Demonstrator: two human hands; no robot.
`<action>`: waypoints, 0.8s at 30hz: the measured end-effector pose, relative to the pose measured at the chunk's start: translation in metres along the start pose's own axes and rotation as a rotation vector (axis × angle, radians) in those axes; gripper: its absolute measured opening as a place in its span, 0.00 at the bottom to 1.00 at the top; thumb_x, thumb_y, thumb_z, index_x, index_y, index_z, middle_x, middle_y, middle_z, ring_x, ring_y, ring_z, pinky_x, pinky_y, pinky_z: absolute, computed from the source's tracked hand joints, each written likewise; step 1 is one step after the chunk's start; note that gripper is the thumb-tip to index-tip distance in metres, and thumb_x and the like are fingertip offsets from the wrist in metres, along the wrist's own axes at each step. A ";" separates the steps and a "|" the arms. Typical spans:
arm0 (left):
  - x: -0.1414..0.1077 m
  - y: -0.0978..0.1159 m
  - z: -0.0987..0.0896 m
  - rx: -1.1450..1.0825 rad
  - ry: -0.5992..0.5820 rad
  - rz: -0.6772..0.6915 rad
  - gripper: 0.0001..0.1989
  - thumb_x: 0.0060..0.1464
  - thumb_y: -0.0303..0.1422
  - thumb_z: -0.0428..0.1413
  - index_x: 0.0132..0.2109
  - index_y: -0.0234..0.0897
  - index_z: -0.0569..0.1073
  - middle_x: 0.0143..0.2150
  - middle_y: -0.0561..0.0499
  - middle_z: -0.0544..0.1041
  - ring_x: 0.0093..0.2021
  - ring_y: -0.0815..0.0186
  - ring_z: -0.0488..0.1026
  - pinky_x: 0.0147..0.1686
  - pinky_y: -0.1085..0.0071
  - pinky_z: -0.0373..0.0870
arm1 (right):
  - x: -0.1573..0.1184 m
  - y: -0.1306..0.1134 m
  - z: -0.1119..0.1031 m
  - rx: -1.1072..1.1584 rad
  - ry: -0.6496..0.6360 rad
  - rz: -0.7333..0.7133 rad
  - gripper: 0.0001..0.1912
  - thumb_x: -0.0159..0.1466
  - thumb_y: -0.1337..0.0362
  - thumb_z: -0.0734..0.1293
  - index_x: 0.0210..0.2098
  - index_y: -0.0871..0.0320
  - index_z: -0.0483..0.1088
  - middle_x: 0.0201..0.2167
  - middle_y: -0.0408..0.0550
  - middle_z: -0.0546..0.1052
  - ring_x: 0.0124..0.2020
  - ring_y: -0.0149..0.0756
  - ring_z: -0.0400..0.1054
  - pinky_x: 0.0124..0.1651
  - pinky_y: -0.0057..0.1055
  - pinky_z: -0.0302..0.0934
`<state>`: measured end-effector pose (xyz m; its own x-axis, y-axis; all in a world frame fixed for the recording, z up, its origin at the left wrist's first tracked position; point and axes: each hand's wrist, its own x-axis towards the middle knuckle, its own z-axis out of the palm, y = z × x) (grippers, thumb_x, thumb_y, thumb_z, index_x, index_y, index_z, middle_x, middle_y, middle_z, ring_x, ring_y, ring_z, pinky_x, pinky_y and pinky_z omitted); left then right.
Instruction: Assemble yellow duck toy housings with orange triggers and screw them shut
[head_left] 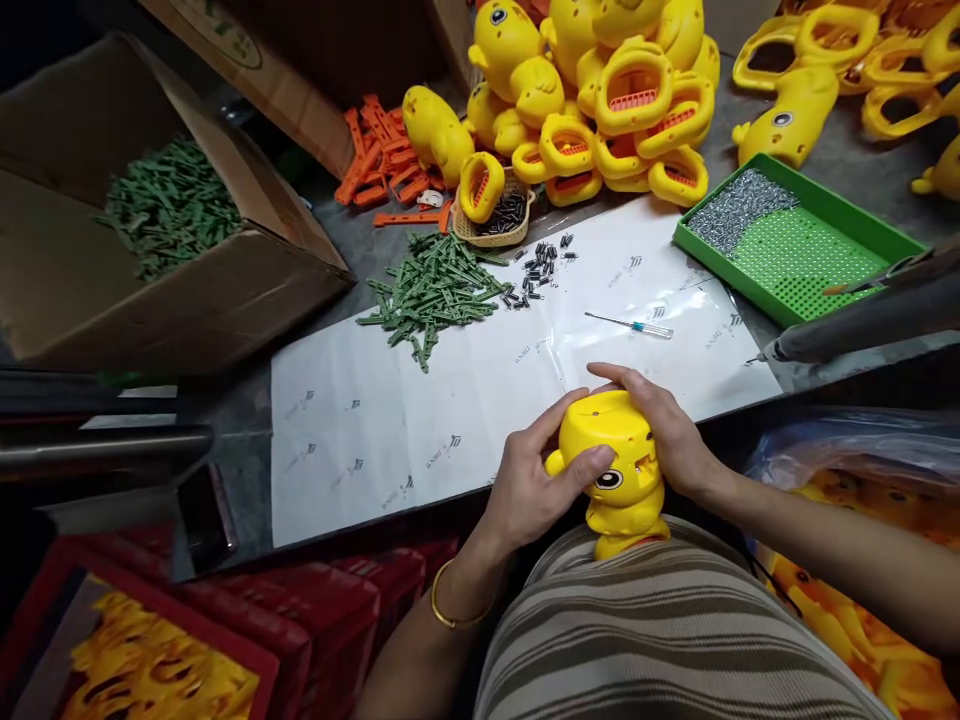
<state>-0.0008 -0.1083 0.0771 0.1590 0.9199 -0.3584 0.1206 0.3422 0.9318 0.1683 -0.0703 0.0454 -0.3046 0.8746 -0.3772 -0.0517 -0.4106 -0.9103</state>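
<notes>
Between my two hands stands a yellow plastic animal toy point(609, 430), close in front of my body at the table's near edge. It has a round printed eye, a small jagged opening in its face and a flattish top. My left hand point(534, 485) grips its left side, thumb lying just above the eye. Against the other side my right hand point(667, 430) is cupped, fingers reaching over the top edge. A screwdriver point(651, 328) with a clear and blue handle lies on the white sheet point(480, 420) beyond the hands.
Green plastic strips point(439, 290) and small dark springs point(541, 265) lie loose on the sheet. Yellow toy shells point(517, 80) are heaped behind. A green tray point(825, 250) of screws sits right, near a dark metal bar point(862, 310). A cardboard box point(277, 290) stands left.
</notes>
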 end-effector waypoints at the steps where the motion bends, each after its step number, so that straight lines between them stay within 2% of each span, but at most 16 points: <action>1: -0.001 0.001 0.001 -0.028 -0.006 0.007 0.31 0.55 0.43 0.62 0.62 0.33 0.69 0.54 0.46 0.79 0.52 0.58 0.76 0.50 0.72 0.73 | -0.002 0.000 0.000 0.016 -0.012 0.011 0.31 0.67 0.40 0.56 0.57 0.52 0.70 0.43 0.48 0.78 0.44 0.43 0.72 0.50 0.40 0.66; 5: -0.005 0.000 0.004 -0.103 0.009 0.002 0.32 0.51 0.42 0.65 0.60 0.34 0.71 0.53 0.46 0.80 0.51 0.57 0.77 0.49 0.70 0.74 | -0.005 0.001 0.000 0.035 -0.005 -0.008 0.29 0.68 0.41 0.56 0.57 0.52 0.70 0.41 0.47 0.77 0.43 0.41 0.71 0.50 0.38 0.64; 9: -0.003 -0.007 0.010 -0.107 0.121 -0.032 0.33 0.47 0.45 0.66 0.57 0.30 0.74 0.48 0.44 0.81 0.47 0.55 0.78 0.47 0.67 0.75 | 0.002 0.007 0.000 -0.034 -0.018 -0.097 0.23 0.68 0.48 0.58 0.45 0.57 0.76 0.39 0.47 0.77 0.40 0.38 0.69 0.47 0.35 0.62; 11: -0.001 -0.010 0.010 -0.117 0.140 -0.043 0.33 0.48 0.45 0.66 0.57 0.30 0.74 0.49 0.44 0.81 0.48 0.56 0.78 0.48 0.66 0.74 | 0.007 0.010 0.000 -0.042 -0.009 -0.103 0.22 0.68 0.48 0.57 0.43 0.57 0.75 0.36 0.46 0.75 0.37 0.37 0.68 0.43 0.34 0.62; 14: 0.002 -0.013 0.007 -0.161 0.083 -0.074 0.34 0.50 0.44 0.65 0.61 0.32 0.70 0.53 0.45 0.79 0.53 0.56 0.75 0.52 0.67 0.72 | 0.009 0.009 0.000 -0.007 -0.006 -0.040 0.22 0.67 0.44 0.58 0.49 0.52 0.70 0.33 0.42 0.72 0.32 0.35 0.66 0.37 0.32 0.62; 16: 0.003 -0.014 0.003 -0.197 0.036 -0.068 0.33 0.53 0.45 0.63 0.62 0.34 0.69 0.58 0.45 0.77 0.58 0.56 0.72 0.56 0.67 0.69 | 0.008 0.003 -0.001 -0.008 -0.023 0.000 0.24 0.67 0.42 0.59 0.52 0.50 0.68 0.35 0.42 0.73 0.33 0.35 0.67 0.37 0.33 0.63; 19: 0.003 -0.012 -0.001 -0.265 -0.014 -0.058 0.31 0.58 0.46 0.59 0.63 0.35 0.68 0.63 0.44 0.72 0.64 0.53 0.67 0.61 0.64 0.64 | 0.004 -0.009 -0.005 -0.053 -0.072 0.029 0.26 0.66 0.41 0.60 0.55 0.49 0.65 0.42 0.46 0.75 0.40 0.39 0.70 0.43 0.36 0.65; 24: 0.003 -0.003 0.001 -0.267 -0.109 -0.011 0.26 0.59 0.42 0.58 0.62 0.36 0.69 0.63 0.44 0.72 0.62 0.52 0.68 0.59 0.63 0.65 | 0.001 -0.021 -0.010 -0.100 -0.170 0.058 0.31 0.64 0.40 0.63 0.60 0.48 0.63 0.48 0.49 0.76 0.51 0.46 0.70 0.54 0.43 0.64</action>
<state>0.0006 -0.1066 0.0732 0.2657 0.8948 -0.3587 -0.1367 0.4033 0.9048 0.1789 -0.0580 0.0623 -0.4608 0.7908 -0.4029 0.0628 -0.4238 -0.9036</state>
